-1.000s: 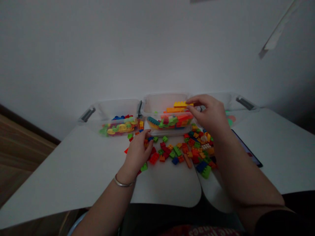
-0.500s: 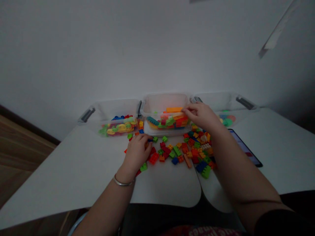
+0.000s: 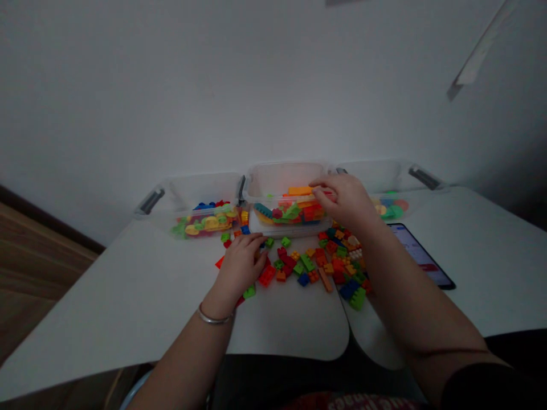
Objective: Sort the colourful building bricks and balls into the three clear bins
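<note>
My right hand (image 3: 344, 199) is over the right front part of the middle clear box (image 3: 287, 229), thumb and forefinger apart, with nothing visible between them. Inside that box lie orange, green, red and teal building bricks, with a long orange brick (image 3: 299, 191) near my fingertips. My left hand (image 3: 241, 259) lies low over loose bricks on the table, its fingers spread forward and thumb apart. Part of a blue brick shows by its fingertips; what is under the palm is hidden. A red brick (image 3: 267, 276) lies just right of the left thumb.
A left clear box (image 3: 205, 185) holds yellow, green and blue pieces; a right clear box (image 3: 376, 171) holds round coloured pieces. Several mixed bricks (image 3: 342, 265) spread across the white table (image 3: 290, 324). A phone (image 3: 421, 256) lies beyond my right forearm. The wall stands behind.
My right hand has shifted slightly left over the middle box and its thumb and forefinger have parted. Green and pink pieces in that box lie differently. My left hand has hardly moved.
</note>
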A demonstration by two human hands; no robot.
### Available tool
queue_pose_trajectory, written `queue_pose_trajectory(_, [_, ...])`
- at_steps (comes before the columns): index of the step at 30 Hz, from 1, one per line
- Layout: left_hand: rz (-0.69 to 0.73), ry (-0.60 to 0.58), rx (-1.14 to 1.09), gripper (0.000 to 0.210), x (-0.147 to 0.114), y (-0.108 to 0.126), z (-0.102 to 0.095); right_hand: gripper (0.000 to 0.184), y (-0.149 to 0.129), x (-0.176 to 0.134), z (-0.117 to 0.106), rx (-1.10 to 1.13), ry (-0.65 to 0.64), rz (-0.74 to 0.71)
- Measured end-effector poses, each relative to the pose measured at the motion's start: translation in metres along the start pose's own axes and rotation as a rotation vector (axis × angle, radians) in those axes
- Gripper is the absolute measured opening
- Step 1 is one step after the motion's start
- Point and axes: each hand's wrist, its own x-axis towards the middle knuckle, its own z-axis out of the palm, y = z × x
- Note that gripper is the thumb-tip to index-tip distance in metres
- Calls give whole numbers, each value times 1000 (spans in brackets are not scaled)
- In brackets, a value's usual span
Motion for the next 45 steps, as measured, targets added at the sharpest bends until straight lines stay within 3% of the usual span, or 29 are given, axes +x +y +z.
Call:
queue_pose_trajectory(3, [36,-14,12,40,-1,1,1,29,-13,-3,-8,36,38,-87])
queue_pose_trajectory(7, [50,2,34,38,-1,0,2,25,-33,-8,-11,102,-193,-250])
queue_pose_trajectory(11, [56,14,41,33,-1,-1,2,25,-45,-12,15,140,-488,-351])
queue_pose_trajectory(15, [41,-4,58,34,0,0,1,31,-46,-21,51,110,-648,-429])
queue_pose_trajectory(18, [22,-7,49,33,0,0,1,32,-47,-27,63,31,-633,-408])
queue_pose_trajectory(26, [18,21,15,26,0,-1,1,29,-47,-26,58,-94,-653,-375])
queue_pose_trajectory(35, [69,51,-16,22,3,2,2,20,-37,-32,70,-103,-624,-344])
queue_pose_trajectory(45, [80,-6,17,25,1,2,2,28,-41,-28,56,-107,-674,-297])
